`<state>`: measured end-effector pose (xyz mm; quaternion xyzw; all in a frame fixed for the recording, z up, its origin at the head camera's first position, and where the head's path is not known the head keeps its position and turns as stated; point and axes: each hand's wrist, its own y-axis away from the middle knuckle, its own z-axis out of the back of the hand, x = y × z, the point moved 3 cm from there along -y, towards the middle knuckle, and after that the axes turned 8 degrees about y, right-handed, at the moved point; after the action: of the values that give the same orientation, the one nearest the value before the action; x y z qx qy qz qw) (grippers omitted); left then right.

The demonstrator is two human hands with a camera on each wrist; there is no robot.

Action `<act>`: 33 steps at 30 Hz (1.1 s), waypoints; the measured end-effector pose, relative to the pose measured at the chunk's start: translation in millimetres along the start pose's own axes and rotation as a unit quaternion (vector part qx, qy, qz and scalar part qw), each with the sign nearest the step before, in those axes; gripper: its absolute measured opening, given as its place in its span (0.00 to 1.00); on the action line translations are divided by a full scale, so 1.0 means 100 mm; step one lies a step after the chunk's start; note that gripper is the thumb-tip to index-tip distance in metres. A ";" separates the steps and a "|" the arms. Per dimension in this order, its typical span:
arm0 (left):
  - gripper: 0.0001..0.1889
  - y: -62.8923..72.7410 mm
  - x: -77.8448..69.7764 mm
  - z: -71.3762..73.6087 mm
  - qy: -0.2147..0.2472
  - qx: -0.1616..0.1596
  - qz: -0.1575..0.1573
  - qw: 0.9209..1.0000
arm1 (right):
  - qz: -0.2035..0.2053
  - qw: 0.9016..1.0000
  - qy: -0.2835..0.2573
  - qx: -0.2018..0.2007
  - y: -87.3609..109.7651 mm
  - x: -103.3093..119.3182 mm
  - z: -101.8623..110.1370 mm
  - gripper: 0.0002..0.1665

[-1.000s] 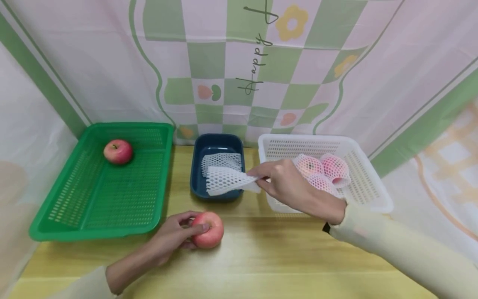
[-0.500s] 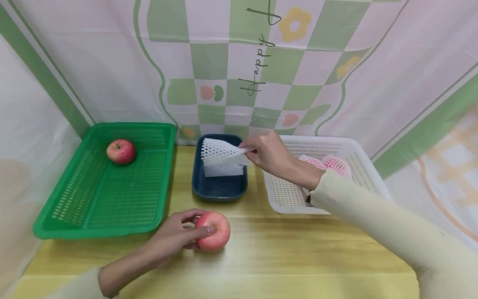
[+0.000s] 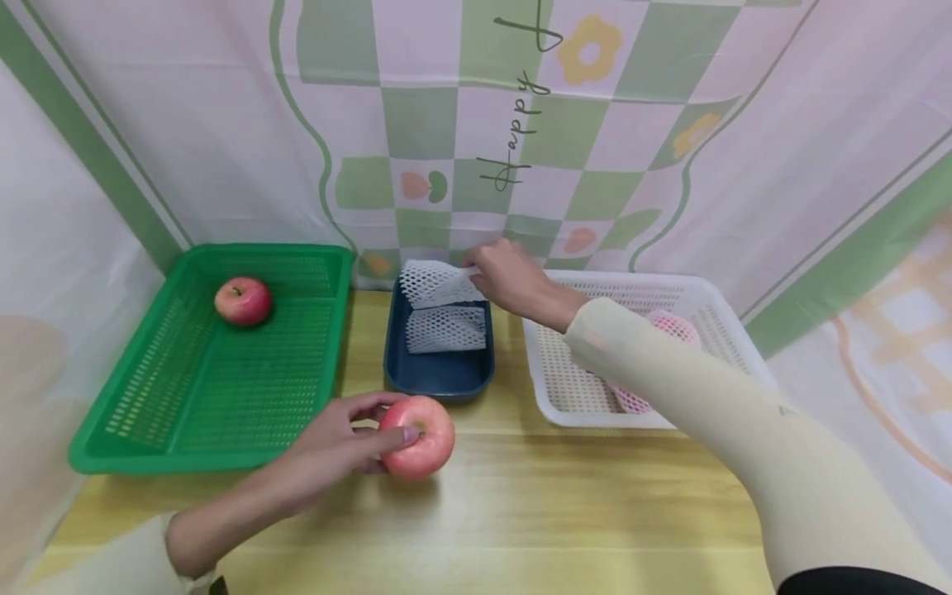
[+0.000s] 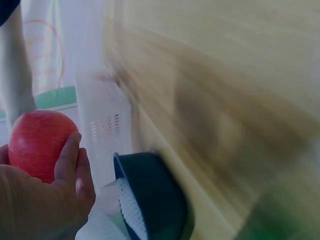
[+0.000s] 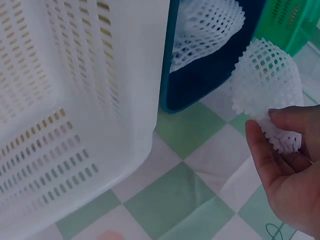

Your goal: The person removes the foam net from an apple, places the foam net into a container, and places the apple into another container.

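My left hand [image 3: 330, 446] grips a red apple [image 3: 420, 438] above the front of the table, its thumb near the stem hollow. In the left wrist view the fingers [image 4: 67, 160] curl around the same apple [image 4: 42, 142]. My right hand [image 3: 513, 281] pinches one end of a white foam net sleeve [image 3: 437, 283] over the back of the dark blue tray [image 3: 439, 382]. Between thumb and fingers, the right wrist view shows that foam net sleeve [image 5: 267, 80] hanging apart from the tray. Another foam net [image 3: 446, 329] lies flat inside the tray.
At the left, a green basket [image 3: 245, 397] contains one bare apple [image 3: 243, 301]. A white basket [image 3: 573, 388] at the right contains net-wrapped apples [image 3: 673, 326], partly hidden by my right sleeve [image 3: 669, 388]. A patterned cloth [image 3: 416, 124] hangs behind the containers.
My right hand has moved back and left with the foam net, from the tray's front to its back edge. My left hand has raised the apple slightly toward the tray.
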<state>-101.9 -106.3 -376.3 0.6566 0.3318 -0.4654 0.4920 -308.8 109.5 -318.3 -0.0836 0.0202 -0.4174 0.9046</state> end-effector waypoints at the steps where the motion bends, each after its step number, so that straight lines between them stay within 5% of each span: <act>1: 0.32 0.00 -0.03 0.01 -0.001 -0.005 0.002 1.000 | -0.001 1.000 0.005 0.004 -0.03 0.00 -0.02 0.14; 12: 0.36 -0.03 -0.33 0.22 0.010 -0.015 -0.014 1.000 | 0.003 0.996 0.063 0.070 -0.19 0.00 -0.23 0.17; 20: 0.38 -0.06 -0.52 0.39 -0.001 -0.022 -0.018 1.000 | -0.039 0.988 0.058 0.140 -0.11 -0.12 -0.24 0.37; 25: 0.37 -0.10 -0.60 0.52 0.029 -0.025 -0.026 0.999 | -0.060 0.986 0.041 0.149 -0.03 -0.22 -0.11 0.45; 33: 0.42 -0.24 -0.70 0.83 0.103 -0.045 -0.032 0.993 | -0.060 0.990 0.036 0.120 0.23 -0.42 0.14 0.43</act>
<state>-171.2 -177.5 -325.1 0.6677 0.4218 -0.3953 0.4690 -317.1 157.8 -309.3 0.0396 -0.0030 -0.4729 0.8802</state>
